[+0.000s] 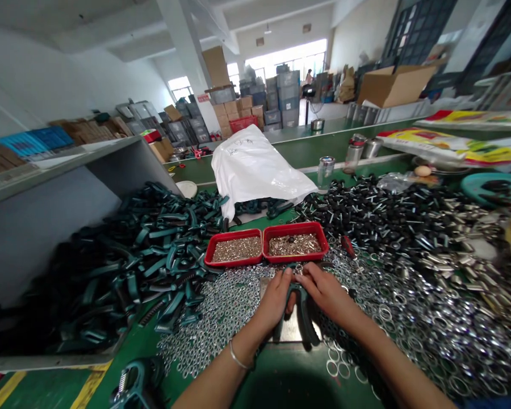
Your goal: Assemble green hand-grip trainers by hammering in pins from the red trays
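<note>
Your open room is small. The only bare green strip of desk (281,380) lies just in front of you, between your forearms, running back to the near edge. Everything beyond it is covered.

Your left hand (276,298) and right hand (326,292) meet at the middle of the desk, both on the green-handled grip (303,321). It lies with its two handles pointing back toward you. Your left fingers (286,276) are curled round its upper end, and your right fingers (307,276) are pressed together on the same end from the other side.

Just beyond your fingertips stand two red trays side by side, the left tray (234,233) and the right tray (296,226), both filled with small metal parts. Their near rims close off the way forward.

On your left, a carpet of metal rings (221,312) runs up to a high pile of green handles (153,255), which leans against a grey shelf board (46,227). On your right, more loose rings (409,307) spread out to the desk's far side, with a heap of black knobs (387,216) behind them. A red-handled screwdriver (348,246) lies just beside the right tray.

Behind the trays a white plastic bag (255,165) is draped over more parts, and a glass jar (325,170) stands near it. A second grip (132,383) lies by the near left edge.
</note>
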The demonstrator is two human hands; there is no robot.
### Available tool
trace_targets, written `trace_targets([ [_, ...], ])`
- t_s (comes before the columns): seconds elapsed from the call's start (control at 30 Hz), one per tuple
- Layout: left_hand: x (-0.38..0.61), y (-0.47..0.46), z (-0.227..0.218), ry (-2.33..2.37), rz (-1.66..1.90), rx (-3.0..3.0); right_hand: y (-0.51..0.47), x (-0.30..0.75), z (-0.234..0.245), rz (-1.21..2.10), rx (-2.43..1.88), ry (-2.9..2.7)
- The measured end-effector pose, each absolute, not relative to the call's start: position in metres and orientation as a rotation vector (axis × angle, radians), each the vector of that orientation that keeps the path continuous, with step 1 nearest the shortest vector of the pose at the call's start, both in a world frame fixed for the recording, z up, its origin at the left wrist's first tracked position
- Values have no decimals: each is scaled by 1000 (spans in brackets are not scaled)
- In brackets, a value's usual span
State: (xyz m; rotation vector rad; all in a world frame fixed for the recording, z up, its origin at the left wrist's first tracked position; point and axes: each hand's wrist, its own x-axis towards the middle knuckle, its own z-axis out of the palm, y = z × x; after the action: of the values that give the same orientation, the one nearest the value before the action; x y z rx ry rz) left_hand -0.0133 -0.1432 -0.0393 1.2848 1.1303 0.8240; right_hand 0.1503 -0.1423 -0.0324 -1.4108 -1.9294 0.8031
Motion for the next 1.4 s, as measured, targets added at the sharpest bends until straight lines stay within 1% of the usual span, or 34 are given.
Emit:
trace_targets([
  [0.17, -17, -147, -31, 1231, 894, 1454, -147, 143, -28, 794, -1373, -1820],
  [0.37, -29, -156, -29, 1398, 946, 1733, -159, 132, -3, 850, -1339, -1821],
  [0.5, -43, -165, -23, 1497, 709, 1891, -166, 132, 12, 901, -1395, -1956],
  [0.63, -56, -176, -4, 1301, 470, 2074, -175, 134, 22, 1109, -1199, -1984],
  [0.7, -60, -182, 9, 1236, 372, 2137, -183, 134, 25, 1154, -1161, -1985],
  [0.87, -62, -193, 26, 1186, 192, 2239, -206, 128, 15, 1072, -1381, -2057],
  [1.0, -66, -176, 10, 1191, 127, 2227, -195, 126, 0, 1061, -1406, -2108],
  [1.07, -68, -160, -3, 1197, 69, 2250, -172, 131, -3, 979, -1430, -2202],
  [1.1, -68, -152, -9, 1211, 20, 2292, -157, 136, -3, 870, -1463, -2272],
  [1.2, -65, -128, -14, 1252, -156, 2534, -106, 153, 3, 337, -1661, -2398],
  [1.23, -63, -119, -11, 1253, -185, 2625, -89, 157, 5, 241, -1715, -2400],
  [1.3, -57, -97, 0, 1277, -159, 2780, -61, 161, 8, 148, -1791, -2410],
  [1.4, -44, -55, 15, 1413, -87, 2876, -32, 154, 4, 131, -1861, -2443],
])
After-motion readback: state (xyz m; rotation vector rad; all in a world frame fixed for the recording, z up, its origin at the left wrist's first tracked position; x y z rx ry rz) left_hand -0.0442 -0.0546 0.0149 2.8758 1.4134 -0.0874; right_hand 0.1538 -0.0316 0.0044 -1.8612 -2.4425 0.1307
